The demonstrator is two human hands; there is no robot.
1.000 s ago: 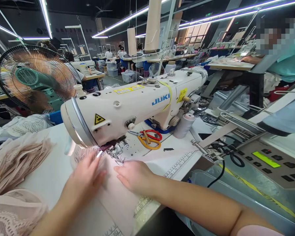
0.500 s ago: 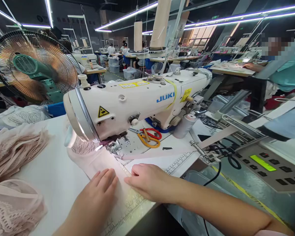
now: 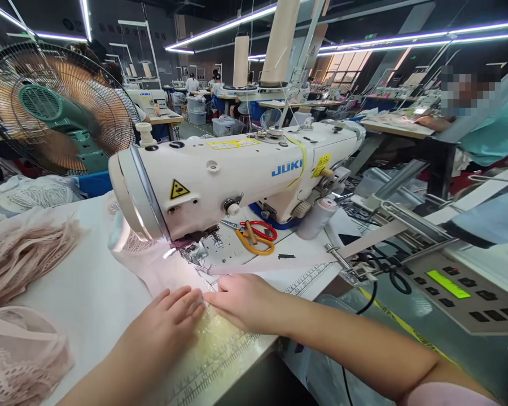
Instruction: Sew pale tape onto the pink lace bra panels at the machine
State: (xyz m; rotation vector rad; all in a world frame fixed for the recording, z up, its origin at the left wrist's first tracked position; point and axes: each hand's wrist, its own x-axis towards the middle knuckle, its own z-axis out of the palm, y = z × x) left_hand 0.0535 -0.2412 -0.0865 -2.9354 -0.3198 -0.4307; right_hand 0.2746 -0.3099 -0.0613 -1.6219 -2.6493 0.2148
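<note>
A pale pink piece of lace-trimmed fabric (image 3: 169,276) runs under the needle end of a white JUKI sewing machine (image 3: 245,175). My left hand (image 3: 165,318) lies on the near part of the fabric, its fingers stretched out and close together. Right beside it, my right hand (image 3: 245,304) has its fingers curled and pinched at the fabric's right edge. The fingertips of both hands almost meet. A narrow pale band (image 3: 279,268) leads in from the right toward the needle area.
Scissors with orange and red handles (image 3: 258,239) and a thread cone (image 3: 317,219) lie by the machine. Pink lace pieces (image 3: 25,254) are heaped at left, near a fan (image 3: 59,107). A control panel (image 3: 461,293) stands at right; another person (image 3: 495,129) sits beyond.
The fabric has slid farther in, toward the machine and to the left. My right hand has shifted left, closer to my left hand, and the left fingers have drawn closer together.
</note>
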